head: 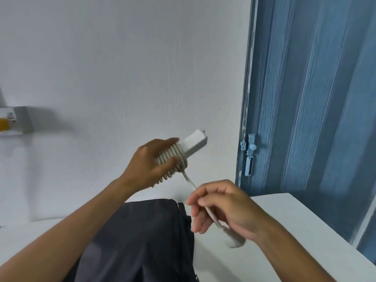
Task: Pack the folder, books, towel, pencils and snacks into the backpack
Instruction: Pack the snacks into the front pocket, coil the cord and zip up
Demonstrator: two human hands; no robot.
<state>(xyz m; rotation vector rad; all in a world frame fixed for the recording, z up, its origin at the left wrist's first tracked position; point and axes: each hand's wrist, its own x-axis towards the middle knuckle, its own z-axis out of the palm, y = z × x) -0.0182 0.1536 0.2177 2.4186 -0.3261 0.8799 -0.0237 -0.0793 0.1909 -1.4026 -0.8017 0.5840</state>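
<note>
A dark backpack (140,239) lies on the white table (284,216) below my arms. Above it, my left hand (150,165) grips a white charger block (193,143) with its grey cable wound round it in several turns. The loose end of the cable (190,183) runs down to my right hand (221,206), which pinches it near the plug end (234,239). No folder, books, towel, pencils or snacks are in view.
A white wall fills the background. A blue door (317,98) with a pale latch (249,155) stands at the right behind the table. A white wall fitting (16,121) sticks out at the far left.
</note>
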